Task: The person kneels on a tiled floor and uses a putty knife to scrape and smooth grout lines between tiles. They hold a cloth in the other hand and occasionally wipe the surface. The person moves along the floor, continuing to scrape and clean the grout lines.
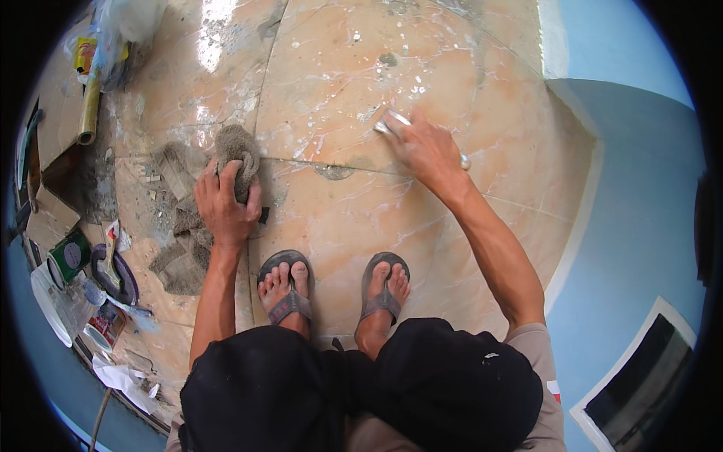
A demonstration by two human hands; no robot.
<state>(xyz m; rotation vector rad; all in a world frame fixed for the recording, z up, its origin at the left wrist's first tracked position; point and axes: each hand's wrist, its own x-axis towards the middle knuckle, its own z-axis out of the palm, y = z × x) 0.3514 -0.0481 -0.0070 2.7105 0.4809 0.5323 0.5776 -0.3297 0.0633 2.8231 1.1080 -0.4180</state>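
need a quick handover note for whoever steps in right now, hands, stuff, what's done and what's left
Left hand: closed on a grey rag, pressed to the floor.
Right hand: gripping a metal scraper, blade on the tile near a grout line.
Person squats in sandals; tins, a brush and paper scraps lie at the left.
Done: cannot tell how much has been scraped.
Left: white paint specks still dot the tile ahead, and grey residue sits at the joint between the hands.
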